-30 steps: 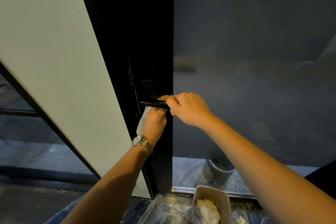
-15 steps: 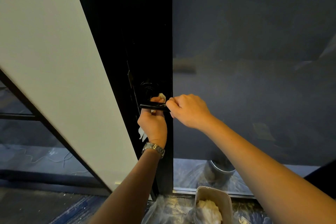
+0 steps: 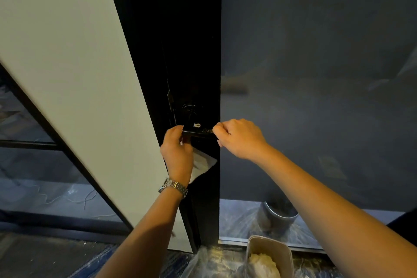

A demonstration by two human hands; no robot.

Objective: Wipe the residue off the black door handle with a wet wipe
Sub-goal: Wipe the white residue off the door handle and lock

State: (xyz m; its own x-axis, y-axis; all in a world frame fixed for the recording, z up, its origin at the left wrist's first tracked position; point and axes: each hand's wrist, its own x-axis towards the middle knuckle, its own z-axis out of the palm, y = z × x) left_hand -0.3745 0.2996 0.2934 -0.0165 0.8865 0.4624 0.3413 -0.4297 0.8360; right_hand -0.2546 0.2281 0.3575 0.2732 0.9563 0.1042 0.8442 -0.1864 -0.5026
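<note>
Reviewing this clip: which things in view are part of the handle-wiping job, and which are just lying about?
In the job: door handle; wet wipe, held by left hand; right hand, gripping the handle's end; white speck by the handle.
Lying about: tub of crumpled white material; metal bucket; plastic sheeting on the floor.

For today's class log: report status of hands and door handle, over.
Left hand holds wet wipe at left end of door handle. Right hand pinches its right end. White speck just above handle. Nothing blocking.
</note>
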